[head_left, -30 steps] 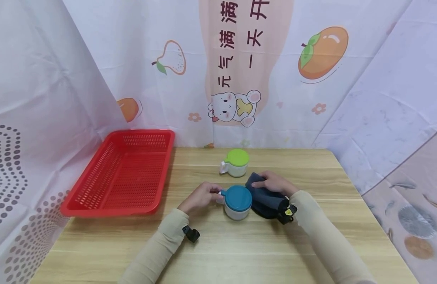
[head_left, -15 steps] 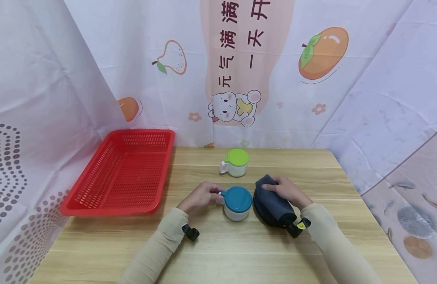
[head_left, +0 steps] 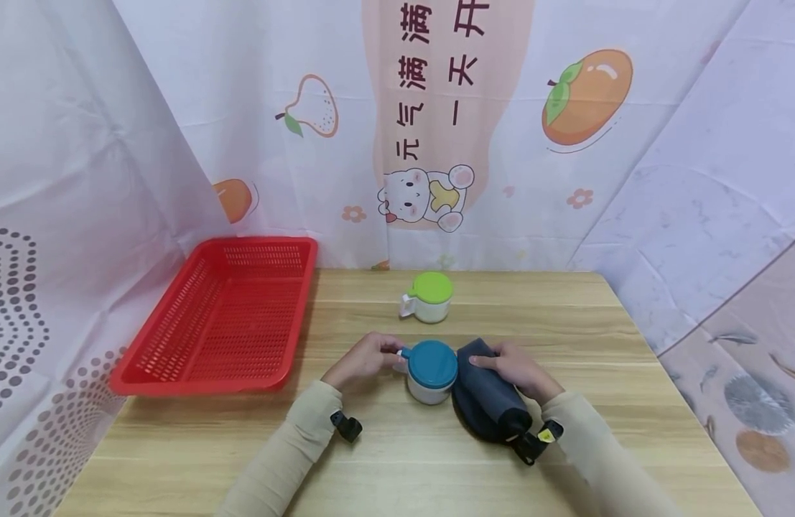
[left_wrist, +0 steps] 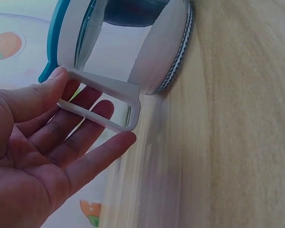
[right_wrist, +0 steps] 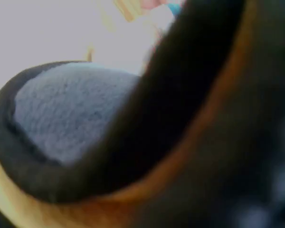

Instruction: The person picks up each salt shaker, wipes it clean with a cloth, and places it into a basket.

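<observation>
A clear jar with a teal lid (head_left: pixel 433 364) stands on the table. My left hand (head_left: pixel 366 361) holds its white handle (left_wrist: pixel 99 81), thumb at the lid end and fingers around and through the loop in the left wrist view. To the jar's right, my right hand (head_left: pixel 518 365) grips a folded dark grey cloth (head_left: pixel 489 385) against the jar's right side. In the right wrist view, the cloth's grey fleecy face (right_wrist: pixel 71 109) and black edging fill much of the picture; the right hand is hidden there.
A similar jar with a lime green lid (head_left: pixel 432 289) stands behind the teal one. The red plastic basket (head_left: pixel 242 330) sits at the left of the wooden table (head_left: pixel 397 459). Printed curtains hang behind and at both sides.
My right hand and the cloth moved right, away from the jar, then came back left and nearer the front, against it. The left hand and the jar have barely moved.
</observation>
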Tool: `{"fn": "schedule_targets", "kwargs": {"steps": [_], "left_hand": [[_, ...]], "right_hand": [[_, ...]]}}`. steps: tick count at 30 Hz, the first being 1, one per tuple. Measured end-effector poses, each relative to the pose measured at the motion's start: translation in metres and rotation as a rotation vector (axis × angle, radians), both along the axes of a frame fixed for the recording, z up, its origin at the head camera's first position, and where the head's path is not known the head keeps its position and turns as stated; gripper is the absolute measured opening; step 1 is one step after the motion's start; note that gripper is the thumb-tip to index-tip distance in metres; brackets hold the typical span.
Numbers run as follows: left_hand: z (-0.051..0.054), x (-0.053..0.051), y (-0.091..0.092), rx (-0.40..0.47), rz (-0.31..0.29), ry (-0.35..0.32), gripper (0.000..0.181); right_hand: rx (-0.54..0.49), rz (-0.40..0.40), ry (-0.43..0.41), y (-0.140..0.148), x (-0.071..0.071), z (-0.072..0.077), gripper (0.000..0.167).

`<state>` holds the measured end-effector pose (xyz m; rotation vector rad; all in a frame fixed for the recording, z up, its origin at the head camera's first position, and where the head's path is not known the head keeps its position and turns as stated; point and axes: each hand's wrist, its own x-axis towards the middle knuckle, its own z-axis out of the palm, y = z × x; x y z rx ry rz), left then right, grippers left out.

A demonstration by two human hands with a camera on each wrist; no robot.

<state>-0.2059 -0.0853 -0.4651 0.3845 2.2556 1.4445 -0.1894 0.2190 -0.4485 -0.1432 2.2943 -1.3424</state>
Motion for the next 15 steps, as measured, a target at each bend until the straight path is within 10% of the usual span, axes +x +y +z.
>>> {"fn": "schedule_targets", "kwargs": {"steps": [15], "left_hand": [[0.0016, 0.0028, -0.0012, -0.03, 0.007, 0.02, 0.017]], "right_hand": [[-0.012, 0.03, -0.011, -0.0091, -0.0032, -0.0072, 0.031]]}}
